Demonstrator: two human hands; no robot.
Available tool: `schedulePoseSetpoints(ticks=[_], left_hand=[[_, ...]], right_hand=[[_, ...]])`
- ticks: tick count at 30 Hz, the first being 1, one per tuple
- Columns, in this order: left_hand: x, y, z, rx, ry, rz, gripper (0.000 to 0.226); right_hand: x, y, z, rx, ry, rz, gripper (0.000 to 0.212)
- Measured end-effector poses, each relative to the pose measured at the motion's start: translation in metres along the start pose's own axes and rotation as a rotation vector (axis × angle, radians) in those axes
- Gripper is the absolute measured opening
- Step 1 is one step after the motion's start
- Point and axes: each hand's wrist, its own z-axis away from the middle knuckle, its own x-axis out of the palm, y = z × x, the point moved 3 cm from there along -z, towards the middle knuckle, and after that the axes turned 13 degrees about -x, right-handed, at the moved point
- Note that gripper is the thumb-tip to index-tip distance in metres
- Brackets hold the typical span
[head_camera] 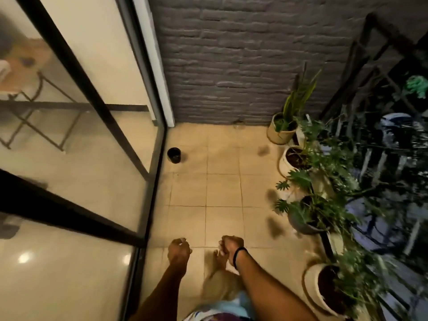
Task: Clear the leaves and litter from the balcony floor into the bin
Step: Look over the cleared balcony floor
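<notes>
One glossy glass door (76, 126) in a flat black frame fills the left. Just beside its edge, a small round black bin (174, 155) stands on the matte beige square-tiled floor (222, 191). The left hand (178, 250) and right hand (231, 245) hang low, each grip curled. Blur hides whether either pinches anything. Dark ragged leaves (262, 150) lie near rounded plant pots (276, 135).

From my remote seat I saw two bare forearms (271, 290), a thin black band (239, 257) circling the wrist just behind the right grip (231, 245), and a blurred light blue garment (243, 304) beside a white and purple patterned cloth (208, 317).
</notes>
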Motion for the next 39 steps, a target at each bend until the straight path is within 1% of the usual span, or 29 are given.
schedulePoseSetpoints(ticks=[2, 5, 8, 11, 14, 17, 19, 22, 25, 27, 29, 31, 33, 34, 35, 37, 39], left_hand=[[-0.005, 0.039, -0.011, -0.001, -0.014, 0.017, 0.015], [-0.005, 0.100, -0.035, 0.013, -0.055, 0.039, 0.021], [-0.005, 0.142, -0.050, -0.036, -0.022, 0.049, 0.022], [0.004, 0.183, -0.076, -0.062, -0.011, 0.030, 0.023], [0.009, 0.219, -0.121, -0.146, 0.003, -0.099, 0.028], [0.013, 0.256, -0.152, -0.184, 0.007, -0.214, 0.030], [0.017, 0.290, -0.170, -0.166, 0.013, -0.268, 0.029], [0.022, 0.340, -0.195, -0.135, 0.037, -0.389, 0.029], [0.031, 0.389, -0.209, -0.125, 0.045, -0.445, 0.029], [0.036, 0.420, -0.224, -0.108, 0.055, -0.462, 0.028], [0.044, 0.447, -0.241, -0.097, 0.062, -0.489, 0.027], [0.052, 0.463, -0.258, -0.117, 0.088, -0.486, 0.029], [0.067, 0.481, -0.284, -0.138, 0.105, -0.465, 0.028], [0.078, 0.487, -0.311, -0.132, 0.111, -0.467, 0.028], [0.087, 0.491, -0.328, -0.133, 0.109, -0.484, 0.028], [0.107, 0.494, -0.377, -0.142, 0.095, -0.531, 0.027], [0.129, 0.496, -0.428, -0.157, 0.097, -0.572, 0.026]], right_hand=[[0.023, -0.029, -0.021, -0.004, -0.031, 0.050, 0.017], [0.063, -0.076, -0.052, -0.010, -0.110, 0.092, 0.019], [0.097, -0.112, -0.070, 0.007, -0.127, 0.148, 0.014], [0.130, -0.152, -0.096, 0.001, -0.154, 0.135, 0.014], [0.164, -0.189, -0.132, 0.026, -0.135, 0.168, 0.017], [0.185, -0.226, -0.155, 0.035, -0.113, 0.193, 0.019], [0.201, -0.251, -0.177, 0.023, -0.122, 0.200, 0.019], [0.219, -0.285, -0.205, 0.002, -0.139, 0.279, 0.020], [0.236, -0.310, -0.236, 0.046, -0.088, 0.247, 0.018], [0.254, -0.333, -0.256, 0.037, -0.099, 0.205, 0.017], [0.272, -0.347, -0.283, 0.061, -0.123, 0.200, 0.015], [0.287, -0.343, -0.319, 0.098, -0.128, 0.192, 0.011], [0.305, -0.329, -0.375, 0.133, -0.142, 0.194, 0.019], [0.318, -0.332, -0.401, 0.161, -0.158, 0.172, 0.015], [0.326, -0.340, -0.415, 0.182, -0.175, 0.143, 0.006], [0.344, -0.349, -0.445, 0.230, -0.187, 0.142, 0.022], [0.359, -0.344, -0.489, 0.262, -0.192, 0.182, 0.025]])
